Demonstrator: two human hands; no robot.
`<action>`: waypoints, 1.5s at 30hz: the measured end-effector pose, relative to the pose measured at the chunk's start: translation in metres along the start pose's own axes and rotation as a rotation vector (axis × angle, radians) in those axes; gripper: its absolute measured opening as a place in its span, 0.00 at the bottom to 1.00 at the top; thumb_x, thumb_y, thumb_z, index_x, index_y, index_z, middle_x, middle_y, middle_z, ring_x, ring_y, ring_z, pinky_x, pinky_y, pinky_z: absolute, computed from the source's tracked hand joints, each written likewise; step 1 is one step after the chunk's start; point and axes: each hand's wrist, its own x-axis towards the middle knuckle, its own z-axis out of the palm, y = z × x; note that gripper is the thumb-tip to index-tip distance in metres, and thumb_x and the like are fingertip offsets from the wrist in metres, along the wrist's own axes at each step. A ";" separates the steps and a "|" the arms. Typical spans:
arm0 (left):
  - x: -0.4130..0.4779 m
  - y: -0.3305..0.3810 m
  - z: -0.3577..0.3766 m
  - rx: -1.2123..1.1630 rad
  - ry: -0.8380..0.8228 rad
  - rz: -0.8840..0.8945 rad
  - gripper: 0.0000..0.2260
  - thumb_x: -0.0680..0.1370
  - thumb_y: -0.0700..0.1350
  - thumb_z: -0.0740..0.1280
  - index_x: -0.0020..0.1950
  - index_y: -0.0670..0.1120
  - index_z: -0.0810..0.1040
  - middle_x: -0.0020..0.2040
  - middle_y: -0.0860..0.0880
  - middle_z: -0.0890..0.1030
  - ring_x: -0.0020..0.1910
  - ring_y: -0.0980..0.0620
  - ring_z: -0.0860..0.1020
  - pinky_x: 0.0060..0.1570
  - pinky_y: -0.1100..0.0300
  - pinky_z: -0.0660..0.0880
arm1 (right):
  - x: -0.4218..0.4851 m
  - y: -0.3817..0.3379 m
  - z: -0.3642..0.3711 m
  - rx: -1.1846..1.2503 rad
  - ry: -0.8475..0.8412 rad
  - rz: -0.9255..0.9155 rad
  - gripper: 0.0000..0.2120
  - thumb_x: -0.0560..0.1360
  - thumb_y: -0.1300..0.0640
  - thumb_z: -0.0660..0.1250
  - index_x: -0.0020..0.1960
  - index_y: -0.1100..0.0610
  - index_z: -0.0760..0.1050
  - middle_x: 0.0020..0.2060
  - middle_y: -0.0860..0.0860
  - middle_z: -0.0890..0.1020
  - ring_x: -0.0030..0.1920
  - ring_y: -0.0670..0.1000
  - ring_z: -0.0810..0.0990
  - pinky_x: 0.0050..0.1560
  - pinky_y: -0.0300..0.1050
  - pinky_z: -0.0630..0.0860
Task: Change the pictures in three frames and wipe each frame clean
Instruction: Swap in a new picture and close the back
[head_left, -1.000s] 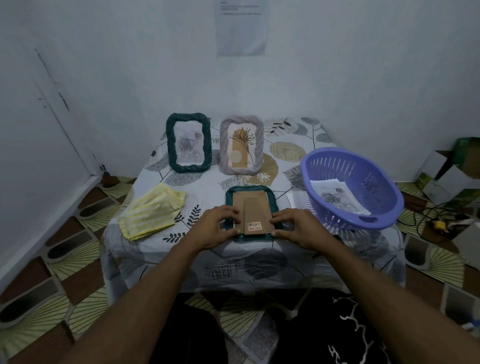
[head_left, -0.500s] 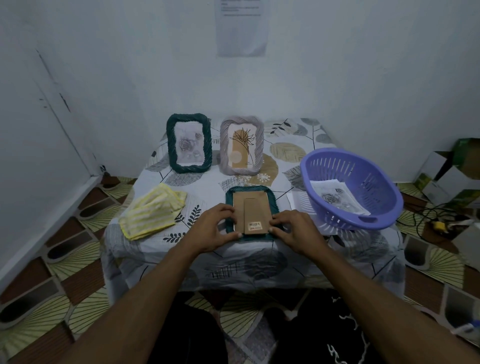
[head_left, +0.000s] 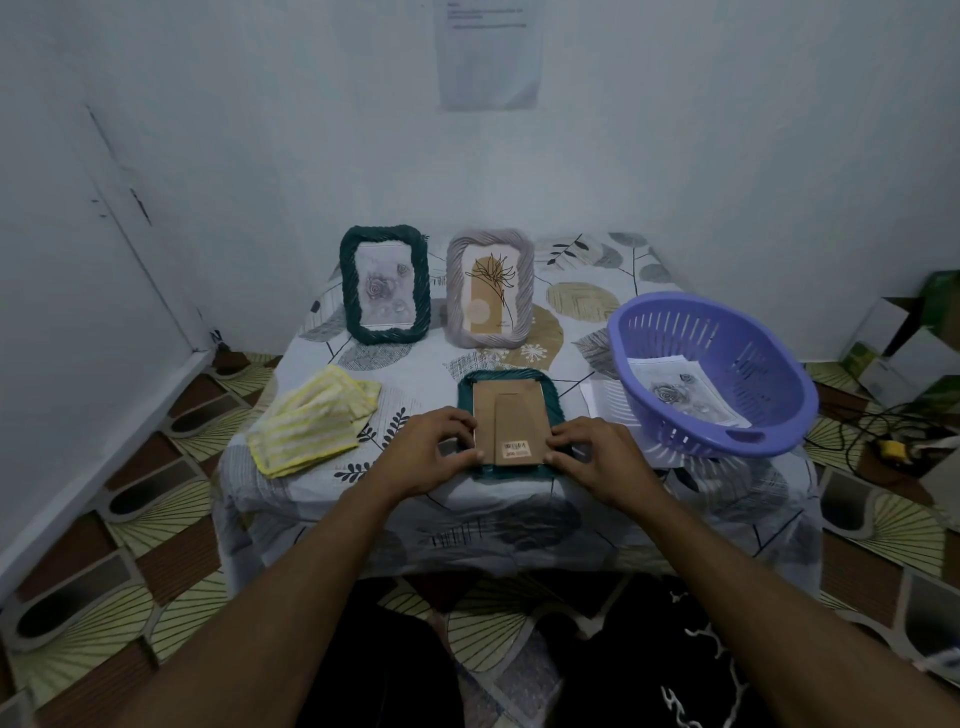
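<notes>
Gripping face-down frame (head_left: 511, 472) from both sides: left hand (head_left: 436, 452) curled on its left edge, right hand (head_left: 597, 457) curled on its lower right edge. Hands apart, one per side, nothing else held. Can't tell whether pinching the cardboard backing (head_left: 488, 415) or the teal rim under it.

Lying flat at the near middle of the counter (head_left: 415, 374), back up. Fold-out stand (head_left: 522, 421) flat against the backing, barcode sticker (head_left: 515, 447) near the bottom.

Handling, judged:
- Light overall.
- Backing thin card, easy to bend or crease. Lift by a full edge or the stand, no prying at one corner.
- Probably glass or clear sheet underneath, hidden here. Treat as fragile and smudge-prone, edges only.
- Rope-textured rim, decent grip. Best spot for steadying with the free hand.

Further out:
- Folded yellow cloth (head_left: 311, 421) left of the frame, within reach for the wipe.
- Green frame (head_left: 384, 283) and grey frame (head_left: 491, 288) upright at the back, side by side, each showing a picture.
- Purple basket (head_left: 727, 434) to the right, printed sheets (head_left: 675, 389) inside.
- One more sheet (head_left: 597, 400) on the counter, partly under the basket.
</notes>
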 end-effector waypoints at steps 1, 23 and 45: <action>0.000 -0.002 -0.001 -0.027 -0.026 -0.006 0.09 0.71 0.52 0.75 0.44 0.46 0.83 0.58 0.53 0.79 0.55 0.56 0.77 0.56 0.58 0.73 | 0.000 0.001 0.000 0.006 0.001 0.004 0.12 0.72 0.52 0.74 0.53 0.56 0.84 0.54 0.51 0.84 0.52 0.48 0.80 0.54 0.36 0.72; 0.007 0.013 -0.009 0.189 -0.040 0.143 0.12 0.70 0.53 0.73 0.45 0.47 0.79 0.47 0.50 0.81 0.44 0.51 0.79 0.44 0.53 0.76 | 0.000 0.003 0.000 0.061 -0.002 0.024 0.14 0.71 0.52 0.75 0.55 0.56 0.84 0.55 0.50 0.84 0.54 0.46 0.80 0.55 0.35 0.72; 0.009 0.012 -0.005 -0.164 0.203 -0.285 0.10 0.79 0.46 0.65 0.50 0.42 0.83 0.50 0.45 0.82 0.46 0.54 0.78 0.52 0.58 0.76 | 0.028 -0.014 0.005 0.265 0.076 0.358 0.16 0.74 0.61 0.70 0.61 0.54 0.77 0.52 0.53 0.82 0.50 0.53 0.81 0.54 0.48 0.77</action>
